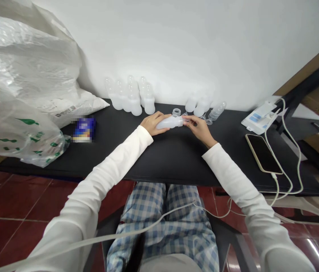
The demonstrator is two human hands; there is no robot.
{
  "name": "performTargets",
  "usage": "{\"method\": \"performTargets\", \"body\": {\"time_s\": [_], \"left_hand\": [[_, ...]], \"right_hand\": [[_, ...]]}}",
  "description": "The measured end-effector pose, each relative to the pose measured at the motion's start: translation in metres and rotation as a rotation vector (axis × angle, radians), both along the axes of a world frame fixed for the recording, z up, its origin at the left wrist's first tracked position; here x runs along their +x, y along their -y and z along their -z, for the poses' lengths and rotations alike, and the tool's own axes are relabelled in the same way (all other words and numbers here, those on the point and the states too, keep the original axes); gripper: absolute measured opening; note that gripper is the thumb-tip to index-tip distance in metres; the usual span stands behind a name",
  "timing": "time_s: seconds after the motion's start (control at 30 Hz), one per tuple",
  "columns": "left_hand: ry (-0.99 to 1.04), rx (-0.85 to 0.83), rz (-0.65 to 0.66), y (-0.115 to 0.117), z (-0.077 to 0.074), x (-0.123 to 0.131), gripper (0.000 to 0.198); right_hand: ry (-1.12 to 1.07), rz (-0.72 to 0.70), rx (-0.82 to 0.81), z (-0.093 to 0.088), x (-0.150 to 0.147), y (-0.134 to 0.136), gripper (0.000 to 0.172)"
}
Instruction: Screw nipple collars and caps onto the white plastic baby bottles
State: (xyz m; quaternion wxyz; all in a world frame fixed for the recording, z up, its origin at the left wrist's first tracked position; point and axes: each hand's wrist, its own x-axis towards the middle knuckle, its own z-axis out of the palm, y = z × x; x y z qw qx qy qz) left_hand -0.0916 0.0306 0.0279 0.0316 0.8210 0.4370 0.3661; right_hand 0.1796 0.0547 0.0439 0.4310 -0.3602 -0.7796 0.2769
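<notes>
My left hand (154,122) is wrapped round a white plastic bottle (171,122) that lies sideways just above the black table (176,155). At the bottle's neck end, my right hand (199,127) pinches something small that I cannot make out. A clear ring-shaped part (176,112) lies just behind the bottle. Both arms wear white sleeves.
Several white bottles (132,99) stand upright against the wall; more bottles (201,106) lie to the right of them. Large plastic bags (20,94) fill the left side, with a blue packet (83,129) beside them. A phone (263,153) on a cable and a white box (258,118) lie right.
</notes>
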Motion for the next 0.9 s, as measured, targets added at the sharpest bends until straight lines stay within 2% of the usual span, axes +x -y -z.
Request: {"method": "performTargets", "body": {"time_s": [0.1,0.23,0.47,0.57,0.63,0.7,0.8,0.83,0.9], "left_hand": [[-0.053,0.110,0.014,-0.004,0.000,-0.003,0.051],[-0.055,0.221,0.080,-0.008,0.000,-0.006,0.039],[-0.066,0.145,0.137,-0.005,0.000,-0.001,0.038],[-0.091,0.151,0.126,-0.005,0.000,0.001,0.042],[-0.112,0.140,0.106,-0.006,0.001,0.001,0.045],[-0.135,0.118,0.081,-0.008,0.003,0.000,0.049],[-0.143,0.113,0.060,-0.011,0.005,-0.002,0.054],[-0.145,0.118,0.058,-0.012,0.006,-0.003,0.055],[-0.161,0.132,0.060,-0.013,0.007,-0.004,0.055]], "right_hand": [[0.013,0.033,-0.041,0.000,-0.002,0.002,0.043],[0.092,0.045,0.043,-0.001,-0.006,0.007,0.065],[0.183,0.054,-0.065,0.000,-0.008,0.012,0.086],[0.231,0.093,0.028,0.000,-0.004,0.008,0.084],[0.200,0.097,0.084,0.001,-0.003,0.007,0.073],[0.152,0.043,0.089,0.002,-0.002,0.006,0.062],[0.129,-0.078,0.122,0.002,-0.003,0.006,0.077],[0.131,-0.099,0.141,0.002,-0.003,0.006,0.076],[0.144,-0.114,0.157,0.000,-0.003,0.006,0.062]]}}
